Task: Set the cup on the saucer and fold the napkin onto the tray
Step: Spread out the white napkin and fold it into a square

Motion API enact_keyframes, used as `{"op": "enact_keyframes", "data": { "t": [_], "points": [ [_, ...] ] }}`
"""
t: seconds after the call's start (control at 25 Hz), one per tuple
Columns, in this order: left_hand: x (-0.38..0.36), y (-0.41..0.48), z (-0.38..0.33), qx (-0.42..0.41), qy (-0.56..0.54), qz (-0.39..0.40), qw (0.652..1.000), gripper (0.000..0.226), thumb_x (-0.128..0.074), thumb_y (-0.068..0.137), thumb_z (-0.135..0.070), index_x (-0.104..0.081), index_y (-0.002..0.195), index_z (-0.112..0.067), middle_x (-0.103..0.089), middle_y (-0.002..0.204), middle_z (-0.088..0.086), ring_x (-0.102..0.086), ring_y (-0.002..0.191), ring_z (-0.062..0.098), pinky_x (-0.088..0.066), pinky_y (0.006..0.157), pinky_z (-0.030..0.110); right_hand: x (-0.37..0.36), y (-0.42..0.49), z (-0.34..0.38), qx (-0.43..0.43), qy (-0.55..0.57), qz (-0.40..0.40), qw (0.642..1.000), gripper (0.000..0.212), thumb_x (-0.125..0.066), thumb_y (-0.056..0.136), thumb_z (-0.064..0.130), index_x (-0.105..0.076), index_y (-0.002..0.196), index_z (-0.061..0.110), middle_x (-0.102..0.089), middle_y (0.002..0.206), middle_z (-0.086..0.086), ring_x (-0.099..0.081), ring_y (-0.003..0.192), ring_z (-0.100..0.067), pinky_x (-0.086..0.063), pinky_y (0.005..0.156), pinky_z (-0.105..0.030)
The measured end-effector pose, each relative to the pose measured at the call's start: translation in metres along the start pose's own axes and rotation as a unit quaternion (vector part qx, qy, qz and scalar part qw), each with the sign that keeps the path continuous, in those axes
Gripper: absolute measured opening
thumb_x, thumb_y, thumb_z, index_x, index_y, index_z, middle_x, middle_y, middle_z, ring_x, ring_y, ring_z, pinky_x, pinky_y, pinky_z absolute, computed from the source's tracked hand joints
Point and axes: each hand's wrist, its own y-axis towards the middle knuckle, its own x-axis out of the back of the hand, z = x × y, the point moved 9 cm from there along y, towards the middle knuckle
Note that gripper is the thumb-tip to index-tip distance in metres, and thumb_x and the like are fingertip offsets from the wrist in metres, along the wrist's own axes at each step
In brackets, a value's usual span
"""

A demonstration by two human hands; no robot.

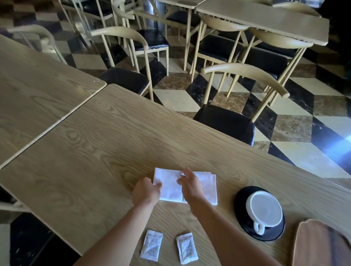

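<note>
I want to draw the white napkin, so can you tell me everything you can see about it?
The napkin is plain white, soft-looking paper or cloth, rectangular. It lies flat on the wooden table, apparently folded, with layered edges showing at its far right corner. The left hand pinches its left edge with the fingers, and the right hand is over its middle. It is left of the black saucer, not touching it, and not yet on the tray.
</note>
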Motion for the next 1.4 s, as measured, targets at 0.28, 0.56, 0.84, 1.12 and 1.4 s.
{"op": "enact_keyframes", "data": {
  "t": [0.28, 0.56, 0.84, 1.12, 1.4],
  "points": [
    [0.006, -0.003, -0.001, -0.023, -0.023, -0.014, 0.999, 0.033, -0.064, 0.079, -0.027, -0.047, 0.054, -0.012, -0.069, 0.069, 0.012, -0.067, 0.076, 0.035, -0.033, 0.053, 0.030, -0.008, -0.030, -0.021, 0.013, 0.025, -0.002, 1.000, 0.030, -0.049, 0.080, -0.001, -0.041, 0.072, 0.027, -0.050, 0.076, 0.020, -0.048, 0.082, -0.002, -0.034, 0.067, -0.020],
    [0.007, -0.010, -0.001, -0.005, -0.110, 0.007, 0.994, 0.020, -0.063, 0.075, -0.019, -0.062, 0.070, 0.001, -0.061, 0.064, 0.008, -0.057, 0.061, 0.026, -0.059, 0.061, 0.047, -0.002, -0.050, -0.039, 0.025, -0.003, -0.024, 0.999, 0.036, -0.046, 0.072, -0.002, -0.026, 0.064, 0.027, -0.031, 0.065, 0.013, -0.031, 0.065, -0.010, -0.027, 0.060, -0.030],
    [0.013, -0.030, -0.023, -0.037, -0.210, 0.001, 0.977, 0.015, -0.059, 0.069, -0.014, -0.054, 0.059, -0.005, -0.046, 0.052, -0.003, -0.043, 0.055, 0.019, -0.057, 0.056, 0.047, 0.059, -0.052, -0.044, 0.007, -0.017, -0.138, 0.990, 0.033, -0.049, 0.083, -0.001, -0.065, 0.110, 0.006, -0.072, 0.113, -0.010, -0.063, 0.106, -0.031, -0.047, 0.095, -0.043],
    [0.012, -0.065, -0.070, -0.094, -0.199, -0.062, 0.973, 0.012, -0.070, 0.075, -0.019, -0.075, 0.086, -0.016, -0.075, 0.076, -0.003, -0.066, 0.072, 0.017, -0.051, 0.070, 0.034, 0.097, -0.046, -0.035, 0.037, -0.162, -0.144, 0.976, 0.024, -0.039, 0.072, -0.004, -0.054, 0.083, 0.012, -0.063, 0.077, -0.004, -0.053, 0.072, -0.027, -0.036, 0.060, -0.035],
    [-0.028, -0.095, -0.124, -0.133, -0.143, -0.070, 0.978, 0.014, -0.063, 0.074, -0.016, -0.074, 0.082, -0.020, -0.074, 0.076, -0.001, -0.066, 0.078, 0.026, -0.050, 0.068, 0.034, 0.107, -0.030, -0.050, -0.006, -0.094, -0.128, 0.987, 0.019, -0.038, 0.078, 0.003, -0.038, 0.063, 0.015, -0.040, 0.056, 0.005, -0.030, 0.056, -0.016, -0.024, 0.054, -0.034]
  ]
}}
